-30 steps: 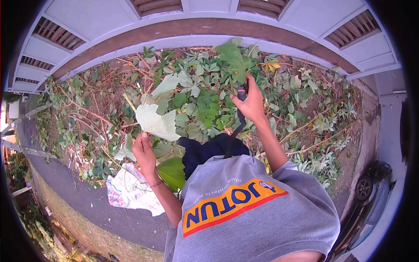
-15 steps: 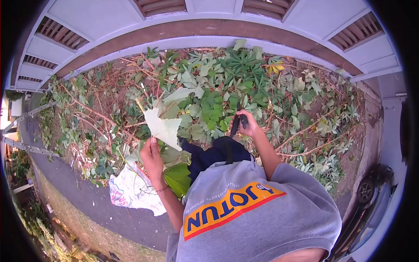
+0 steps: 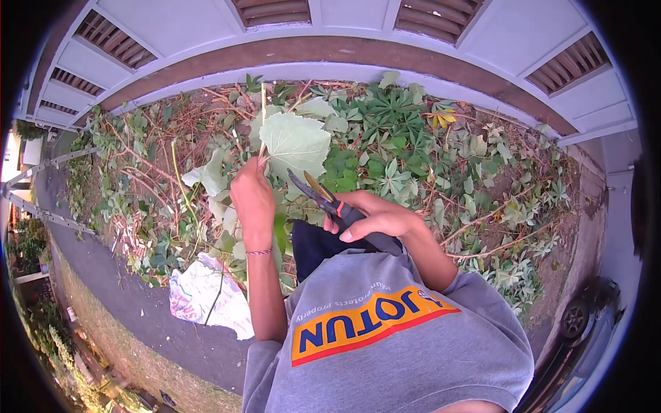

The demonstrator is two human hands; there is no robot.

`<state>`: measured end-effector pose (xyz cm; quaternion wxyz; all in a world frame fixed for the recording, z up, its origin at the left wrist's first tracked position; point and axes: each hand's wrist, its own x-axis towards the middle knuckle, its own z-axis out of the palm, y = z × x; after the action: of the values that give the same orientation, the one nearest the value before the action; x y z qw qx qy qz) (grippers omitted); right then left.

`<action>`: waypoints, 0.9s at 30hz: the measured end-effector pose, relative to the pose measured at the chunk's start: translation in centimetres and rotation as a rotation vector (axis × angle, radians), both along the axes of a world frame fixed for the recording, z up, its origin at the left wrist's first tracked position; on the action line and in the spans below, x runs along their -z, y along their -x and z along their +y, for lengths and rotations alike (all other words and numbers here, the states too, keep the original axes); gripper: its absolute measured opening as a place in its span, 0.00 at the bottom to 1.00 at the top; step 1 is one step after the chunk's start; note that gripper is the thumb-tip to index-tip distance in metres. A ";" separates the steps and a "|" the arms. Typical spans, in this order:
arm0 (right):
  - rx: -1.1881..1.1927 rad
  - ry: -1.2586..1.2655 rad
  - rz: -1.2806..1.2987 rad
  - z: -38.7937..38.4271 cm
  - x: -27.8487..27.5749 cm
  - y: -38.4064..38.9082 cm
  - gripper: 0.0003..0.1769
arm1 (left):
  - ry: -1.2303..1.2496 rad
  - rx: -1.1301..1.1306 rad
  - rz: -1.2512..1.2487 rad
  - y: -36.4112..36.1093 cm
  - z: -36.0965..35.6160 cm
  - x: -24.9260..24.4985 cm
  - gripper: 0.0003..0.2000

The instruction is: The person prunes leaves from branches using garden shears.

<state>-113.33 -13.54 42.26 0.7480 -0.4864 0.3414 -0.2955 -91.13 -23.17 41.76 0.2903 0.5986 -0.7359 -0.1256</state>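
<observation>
1. Left hand (image 3: pixel 253 193): fingers closed around a stem (image 3: pixel 263 104). Back of the hand hides the exact grip. Stem is thin, straight, pale tan, its end sticking up above the fist.
2. Leaf (image 3: pixel 297 143) just beside that fist: broad, toothed edge, pale green, veins fanning out.
3. Right hand (image 3: pixel 382 215): wrapped around the shears (image 3: pixel 354 219), thumb along the grip. Dark handles, red-orange band near the pivot, curved blades parted: one dark, one golden.
4. Shears are in front of the torso, tips angled toward the left hand, near the leaf's lower edge. Can't tell if they touch it.
5. Bracelet (image 3: pixel 259 252): thin, braided-looking, on the left wrist. Shirt (image 3: pixel 385 365): soft grey fabric, flat orange print.
6. Bed beyond: tangled brown twigs, matted foliage. Lobed rosette (image 3: pixel 394 103) dark green; yellow leaves (image 3: pixel 441 119) to its right.
7. Sack (image 3: pixel 206 296): white, crumpled, printed, lying on dark, rough paving (image 3: pixel 155 327) left of the person.
8. Wall (image 3: pixel 351 19) behind: smooth pale panels, slatted vents (image 3: pixel 441 17).
</observation>
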 end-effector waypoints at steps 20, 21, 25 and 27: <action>0.187 0.103 0.446 -4.4 4.4 -0.1 0.22 | -0.189 0.309 -0.115 3.4 2.2 0.1 0.11; 0.199 0.109 0.482 -4.5 5.3 -0.1 0.21 | -0.194 0.356 -0.128 3.5 2.2 0.3 0.11; 0.359 0.165 0.843 -3.5 6.9 -1.2 0.21 | -0.223 0.478 -0.200 4.4 1.9 1.6 0.10; 0.443 0.152 0.882 -2.8 7.1 -1.8 0.22 | -0.230 0.509 -0.189 4.8 1.2 2.4 0.10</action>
<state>-111.51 -16.35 35.11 0.4140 -0.5340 0.6979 -0.2375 -95.93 -21.93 39.39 0.1099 0.4330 -0.8670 -0.2207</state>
